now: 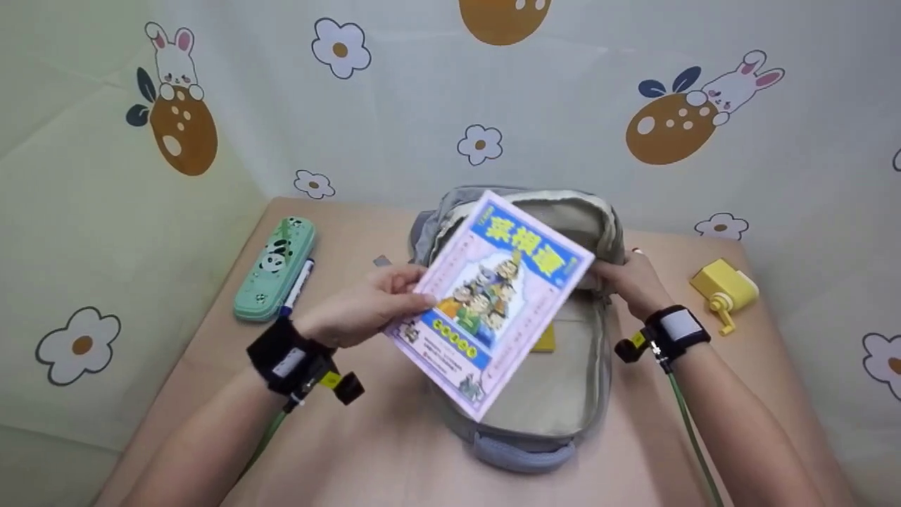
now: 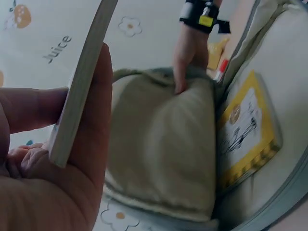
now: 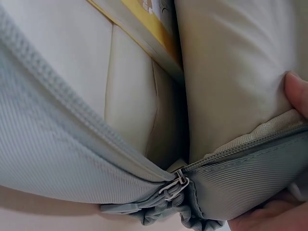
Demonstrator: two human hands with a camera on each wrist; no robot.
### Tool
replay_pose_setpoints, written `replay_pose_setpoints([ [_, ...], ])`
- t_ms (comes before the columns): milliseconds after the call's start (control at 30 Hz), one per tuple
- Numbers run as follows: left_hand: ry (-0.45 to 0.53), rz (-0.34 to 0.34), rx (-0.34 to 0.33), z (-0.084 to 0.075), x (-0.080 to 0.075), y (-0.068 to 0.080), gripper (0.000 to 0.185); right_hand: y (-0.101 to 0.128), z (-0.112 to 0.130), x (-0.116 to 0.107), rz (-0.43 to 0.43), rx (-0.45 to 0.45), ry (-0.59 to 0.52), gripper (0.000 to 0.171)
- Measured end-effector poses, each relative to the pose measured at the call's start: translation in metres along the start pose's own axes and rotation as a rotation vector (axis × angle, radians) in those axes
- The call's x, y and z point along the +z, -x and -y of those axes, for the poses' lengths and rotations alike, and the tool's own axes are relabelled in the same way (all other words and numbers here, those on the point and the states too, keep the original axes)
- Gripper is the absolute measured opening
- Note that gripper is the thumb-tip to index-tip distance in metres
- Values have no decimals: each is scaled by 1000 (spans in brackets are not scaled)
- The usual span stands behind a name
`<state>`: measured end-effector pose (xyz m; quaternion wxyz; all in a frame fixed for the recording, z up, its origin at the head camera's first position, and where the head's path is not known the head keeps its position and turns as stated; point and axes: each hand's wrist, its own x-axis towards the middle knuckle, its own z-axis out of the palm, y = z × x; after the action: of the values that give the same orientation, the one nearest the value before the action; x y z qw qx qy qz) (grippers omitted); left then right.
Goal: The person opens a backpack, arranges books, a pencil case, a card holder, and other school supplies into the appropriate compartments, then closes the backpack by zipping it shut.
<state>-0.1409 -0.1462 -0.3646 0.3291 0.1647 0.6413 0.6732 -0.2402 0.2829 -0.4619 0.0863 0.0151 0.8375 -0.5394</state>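
A thin book with a pink and blue cartoon cover (image 1: 486, 310) is pinched between the thumb and fingers of my left hand (image 1: 376, 303), tilted above the backpack. In the left wrist view its page edge (image 2: 82, 91) shows between thumb and fingers. The grey backpack (image 1: 521, 451) lies unzipped on the table. My right hand (image 1: 633, 282) grips the edge of its raised flap (image 2: 159, 139), thumb on the cream lining, fingers on the outer cloth. Inside the bag rests a yellow-edged book (image 2: 250, 130), mostly hidden by the held book in the head view.
On the left of the table (image 1: 331, 451) lie a green panda pencil case (image 1: 274, 271) and a marker (image 1: 298, 285). A yellow device with a crank (image 1: 725, 285) stands at the right. Beside the flap hangs a zipper pull (image 3: 179, 185). A patterned cloth wall rises behind.
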Motion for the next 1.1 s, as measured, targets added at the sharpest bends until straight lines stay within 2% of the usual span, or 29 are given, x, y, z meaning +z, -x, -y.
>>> replay_pose_setpoints([
  [100, -6, 51, -61, 16, 15, -11, 43, 2, 2, -1, 10, -9, -6, 54],
  [233, 8, 52, -152, 41, 27, -23, 39, 3, 9, -4, 29, -4, -19, 56],
  [467, 89, -24, -292, 73, 30, -41, 31, 5, 21, -8, 36, -14, -59, 60],
  [633, 158, -131, -354, 85, 30, -52, 28, 6, 24, -10, 37, -16, -56, 63],
  [833, 251, -270, -369, 91, 34, -68, 24, 7, 26, -10, 36, -26, -42, 62],
  [1000, 356, -361, -330, 91, 36, -79, 35, 7, 26, -9, 26, -41, -32, 60],
  [1100, 442, -385, -290, 91, 37, -86, 41, 7, 26, -8, 19, -44, -20, 59],
])
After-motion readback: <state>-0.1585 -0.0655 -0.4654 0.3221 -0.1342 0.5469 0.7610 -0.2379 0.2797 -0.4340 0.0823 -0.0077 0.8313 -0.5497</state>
